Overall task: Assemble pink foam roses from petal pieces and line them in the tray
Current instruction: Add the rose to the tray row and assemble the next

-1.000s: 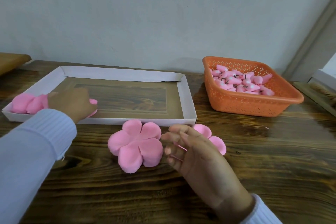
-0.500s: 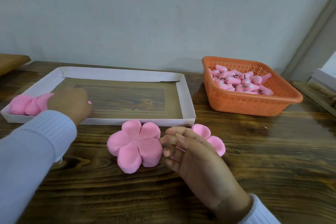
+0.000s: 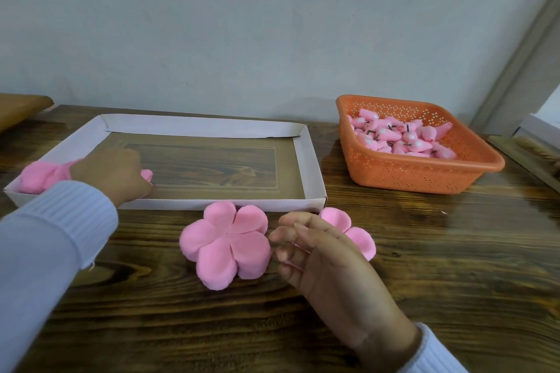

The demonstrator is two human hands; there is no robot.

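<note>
Left hand barely shifted, fingers curled round a foam rose in cardboard tray; right hand, fingers slack.

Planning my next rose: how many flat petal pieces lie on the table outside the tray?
2: one petal piece lies in front of the tray; the second petal piece is partly hidden behind the right hand.

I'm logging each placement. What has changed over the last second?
Very little. The left hand, holding a rose in the tray, edged slightly left, hiding more of it. The right hand stayed beside the flat petal piece; the basket did not move.
</note>
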